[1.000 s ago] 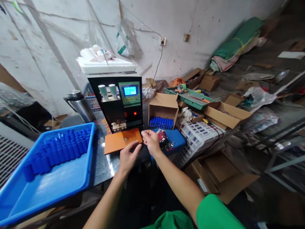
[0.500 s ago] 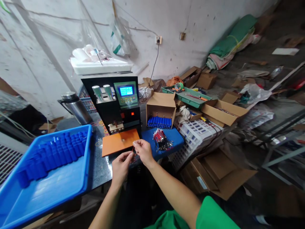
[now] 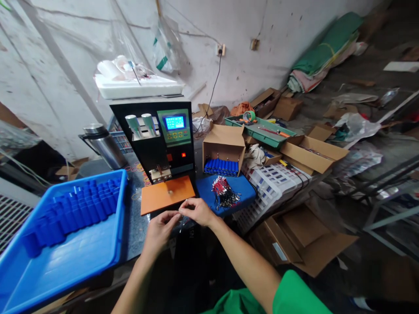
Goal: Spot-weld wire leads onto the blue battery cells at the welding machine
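Note:
My left hand and my right hand meet at the front edge of the table, just below the orange plate of the black welding machine. Both hands are closed in a pinch on a small thin piece between them, too small to name. Right behind my right hand lies a blue pad with a heap of red-and-silver wired parts. To my left stands a blue tray holding rows of blue cylinders.
An open cardboard box with blue cells stands behind the pad. A steel kettle is at the back left. White plastic racks, a green tray and more cartons crowd the right side and floor.
Both hands drew back from the orange plate and the wired parts toward me. They came together in a pinch at the table's front edge.

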Tool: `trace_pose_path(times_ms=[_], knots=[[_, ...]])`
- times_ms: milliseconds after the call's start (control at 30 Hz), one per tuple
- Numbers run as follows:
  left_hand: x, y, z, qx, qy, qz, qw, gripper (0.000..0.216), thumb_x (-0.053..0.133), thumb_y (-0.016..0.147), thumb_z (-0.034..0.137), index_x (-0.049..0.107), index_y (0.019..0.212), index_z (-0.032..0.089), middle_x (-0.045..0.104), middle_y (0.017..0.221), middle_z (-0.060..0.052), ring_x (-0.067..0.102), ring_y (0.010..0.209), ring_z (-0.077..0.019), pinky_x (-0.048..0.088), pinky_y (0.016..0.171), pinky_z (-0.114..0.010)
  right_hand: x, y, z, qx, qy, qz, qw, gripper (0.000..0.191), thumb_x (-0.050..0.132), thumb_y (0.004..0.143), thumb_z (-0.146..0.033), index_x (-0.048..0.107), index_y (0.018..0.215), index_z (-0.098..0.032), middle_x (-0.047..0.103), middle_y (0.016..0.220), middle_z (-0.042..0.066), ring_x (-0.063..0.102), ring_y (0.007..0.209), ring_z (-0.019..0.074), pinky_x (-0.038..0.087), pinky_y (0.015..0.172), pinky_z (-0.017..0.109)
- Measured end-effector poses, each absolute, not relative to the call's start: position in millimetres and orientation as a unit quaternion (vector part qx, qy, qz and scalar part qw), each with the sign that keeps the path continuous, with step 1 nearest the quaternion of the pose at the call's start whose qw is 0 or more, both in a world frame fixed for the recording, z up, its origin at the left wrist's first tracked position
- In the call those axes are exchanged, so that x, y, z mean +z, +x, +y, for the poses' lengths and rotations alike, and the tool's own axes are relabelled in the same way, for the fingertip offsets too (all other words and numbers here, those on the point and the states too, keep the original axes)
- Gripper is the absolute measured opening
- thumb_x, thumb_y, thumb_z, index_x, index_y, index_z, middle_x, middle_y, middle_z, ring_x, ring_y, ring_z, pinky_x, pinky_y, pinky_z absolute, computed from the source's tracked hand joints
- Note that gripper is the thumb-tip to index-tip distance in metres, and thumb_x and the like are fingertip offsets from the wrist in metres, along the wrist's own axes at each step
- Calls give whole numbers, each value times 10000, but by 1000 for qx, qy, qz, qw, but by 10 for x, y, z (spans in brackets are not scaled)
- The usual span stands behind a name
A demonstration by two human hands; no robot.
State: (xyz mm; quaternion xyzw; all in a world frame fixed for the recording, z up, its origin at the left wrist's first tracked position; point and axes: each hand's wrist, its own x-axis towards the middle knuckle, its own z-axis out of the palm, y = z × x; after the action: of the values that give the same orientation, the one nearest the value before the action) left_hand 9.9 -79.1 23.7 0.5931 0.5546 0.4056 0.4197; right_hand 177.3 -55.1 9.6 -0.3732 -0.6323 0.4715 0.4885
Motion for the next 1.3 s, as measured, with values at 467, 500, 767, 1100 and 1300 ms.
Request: trace_pose_path(times_ms=[467,500,767,1100,1300], knots=[[195,90,-816,394,591,566,419,434,679,717,552,732,841,140,703,714,-53,568,616,-146,443,571,-235,-44,1700,-544,493,-387,-585,514,153,654,763,-324,649,733,-174,627,718,-4,554,659,129,450,650,244],[201,92,-820,395,591,565,419,429,679,720,551,731,833,141,701,711,-51,569,617,-146,445,574,-235,-44,1696,-546,494,-386,-583,516,153,653,764,-324,648,735,-174,628,720,-3,554,658,129,450,648,244],[292,71,-855,401,606,541,424,371,673,754,513,734,804,151,696,674,-51,612,616,-166,490,580,-256,24,1682,-546,490,-376,-604,504,155,655,766,-340,650,736,-188,648,716,0,580,669,153,466,652,272],[511,-1018,-866,438,546,690,185,330,584,837,419,709,949,134,748,930,-114,697,864,-225,541,805,-327,121,1782,-550,453,-420,-546,566,198,703,726,-383,648,706,-194,649,679,30,603,650,181,486,662,312],[626,-1969,-857,142,475,868,-4,473,539,883,318,547,1297,90,664,1149,-233,620,1120,-349,476,905,-430,117,1669,-572,456,-416,-530,581,236,712,714,-410,639,708,-186,638,682,28,604,647,176,501,661,315]])
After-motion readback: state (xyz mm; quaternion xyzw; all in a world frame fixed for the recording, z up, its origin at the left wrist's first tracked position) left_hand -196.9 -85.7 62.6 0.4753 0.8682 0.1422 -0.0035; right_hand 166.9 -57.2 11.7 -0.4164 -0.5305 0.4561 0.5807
